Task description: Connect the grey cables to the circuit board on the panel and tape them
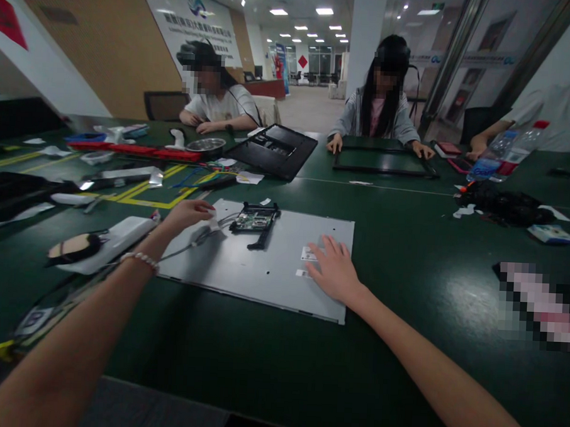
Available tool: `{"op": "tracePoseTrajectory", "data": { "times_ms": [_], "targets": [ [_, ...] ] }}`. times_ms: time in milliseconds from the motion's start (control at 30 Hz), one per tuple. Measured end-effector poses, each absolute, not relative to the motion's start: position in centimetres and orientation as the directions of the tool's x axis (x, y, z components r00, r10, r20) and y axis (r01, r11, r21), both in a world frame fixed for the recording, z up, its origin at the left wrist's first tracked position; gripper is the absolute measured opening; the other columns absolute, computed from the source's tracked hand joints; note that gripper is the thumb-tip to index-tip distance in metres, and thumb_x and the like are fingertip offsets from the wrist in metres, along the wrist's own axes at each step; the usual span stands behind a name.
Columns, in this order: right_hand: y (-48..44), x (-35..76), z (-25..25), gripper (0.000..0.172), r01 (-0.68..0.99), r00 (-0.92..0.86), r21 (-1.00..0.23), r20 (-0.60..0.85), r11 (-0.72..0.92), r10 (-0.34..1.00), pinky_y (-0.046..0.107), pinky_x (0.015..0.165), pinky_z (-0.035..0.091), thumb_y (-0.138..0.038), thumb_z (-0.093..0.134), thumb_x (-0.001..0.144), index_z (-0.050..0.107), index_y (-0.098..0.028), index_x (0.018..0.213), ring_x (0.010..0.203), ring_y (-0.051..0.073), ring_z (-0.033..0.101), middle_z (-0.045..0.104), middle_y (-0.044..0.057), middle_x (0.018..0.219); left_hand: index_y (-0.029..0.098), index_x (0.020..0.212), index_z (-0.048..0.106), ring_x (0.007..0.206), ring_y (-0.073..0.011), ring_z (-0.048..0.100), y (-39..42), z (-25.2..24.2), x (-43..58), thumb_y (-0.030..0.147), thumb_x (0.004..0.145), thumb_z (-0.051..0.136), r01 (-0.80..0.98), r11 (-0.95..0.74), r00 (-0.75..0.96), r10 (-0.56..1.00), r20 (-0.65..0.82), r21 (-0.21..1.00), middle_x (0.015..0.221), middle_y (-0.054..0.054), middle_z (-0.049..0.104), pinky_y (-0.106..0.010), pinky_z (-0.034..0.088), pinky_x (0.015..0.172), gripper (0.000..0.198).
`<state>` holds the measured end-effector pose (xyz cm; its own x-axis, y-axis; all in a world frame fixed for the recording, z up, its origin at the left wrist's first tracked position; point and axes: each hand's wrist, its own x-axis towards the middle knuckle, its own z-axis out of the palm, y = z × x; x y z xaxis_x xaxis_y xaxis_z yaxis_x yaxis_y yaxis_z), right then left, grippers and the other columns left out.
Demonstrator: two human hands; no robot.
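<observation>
A grey metal display panel lies flat on the green table before me. A small circuit board in a black plastic bracket rests on its far side. My right hand lies with spread fingers on the panel's right part, beside two white labels. My left hand is above the panel's far left corner, its fingers pinched on a whitish piece of tape. Close under that tape, a grey cable runs from the board over the panel's left edge.
Across the table, a person holds a black frame; another person sits at far left. A black plastic back cover lies beyond the panel. A white device and tools are at left. Plastic bottles and a black bundle stand right.
</observation>
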<state>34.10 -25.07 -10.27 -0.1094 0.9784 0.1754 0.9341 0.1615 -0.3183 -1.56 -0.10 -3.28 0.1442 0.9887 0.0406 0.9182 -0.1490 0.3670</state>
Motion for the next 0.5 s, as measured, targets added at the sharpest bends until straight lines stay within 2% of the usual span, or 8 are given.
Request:
{"op": "tracePoseTrajectory", "data": {
  "times_ms": [67, 133, 233, 367, 500],
  "targets": [
    [-25.0, 34.1, -10.2, 0.057, 0.932, -0.111, -0.325, 0.168, 0.161, 0.979, 0.053, 0.115, 0.016, -0.049, 0.035, 0.098, 0.041, -0.021, 0.146, 0.146, 0.031, 0.020, 0.030, 0.015, 0.156, 0.001, 0.114, 0.064, 0.067, -0.0087, 0.043, 0.6, -2.0, -1.0, 0.018, 0.085, 0.064, 0.878, -0.121, 0.110, 0.993, 0.050, 0.463, 0.067, 0.004, 0.057, -0.018, 0.040, 0.070, 0.034],
    [-25.0, 34.0, -10.2, 0.057, 0.931, -0.111, -0.327, 0.172, 0.163, 0.979, 0.053, 0.115, 0.016, -0.050, 0.034, 0.098, 0.041, -0.021, 0.147, 0.146, 0.031, 0.021, 0.030, 0.015, 0.156, -0.001, 0.118, 0.062, 0.069, -0.0081, 0.042, 1.4, -0.7, 0.2, 0.014, 0.084, 0.063, 0.783, -0.092, 0.068, 0.996, 0.062, 0.615, 0.069, 0.003, 0.056, -0.021, 0.041, 0.078, 0.037],
    [-25.1, 33.9, -10.2, 0.057, 0.930, -0.107, -0.331, 0.176, 0.161, 0.979, 0.053, 0.115, 0.016, -0.050, 0.033, 0.098, 0.041, -0.021, 0.146, 0.145, 0.030, 0.021, 0.030, 0.015, 0.156, -0.007, 0.124, 0.054, 0.070, -0.0071, 0.044, 2.6, 0.2, 2.9, 0.014, 0.086, 0.062, 0.655, -0.051, 0.011, 0.998, 0.058, 0.754, 0.081, -0.003, 0.060, -0.028, 0.044, 0.084, 0.044],
    [-25.0, 33.9, -10.1, 0.057, 0.928, -0.108, -0.339, 0.161, 0.157, 0.981, 0.053, 0.115, 0.015, -0.049, 0.034, 0.098, 0.040, -0.021, 0.147, 0.146, 0.031, 0.020, 0.029, 0.015, 0.157, -0.014, 0.127, 0.042, 0.075, -0.0062, 0.051, 4.3, -1.4, 6.7, 0.008, 0.094, 0.048, 0.617, -0.041, 0.005, 0.999, 0.048, 0.786, 0.104, -0.016, 0.060, -0.024, 0.046, 0.080, 0.040],
    [-24.9, 33.8, -9.9, 0.056, 0.927, -0.112, -0.339, 0.163, 0.162, 0.980, 0.052, 0.115, 0.016, -0.049, 0.034, 0.098, 0.041, -0.021, 0.147, 0.146, 0.031, 0.019, 0.028, 0.016, 0.157, -0.016, 0.120, 0.040, 0.074, -0.0074, 0.053, 4.9, -3.7, 8.8, 0.006, 0.095, 0.043, 0.653, -0.047, 0.015, 0.999, 0.050, 0.756, 0.104, -0.020, 0.059, -0.024, 0.046, 0.074, 0.034]
  ]
}}
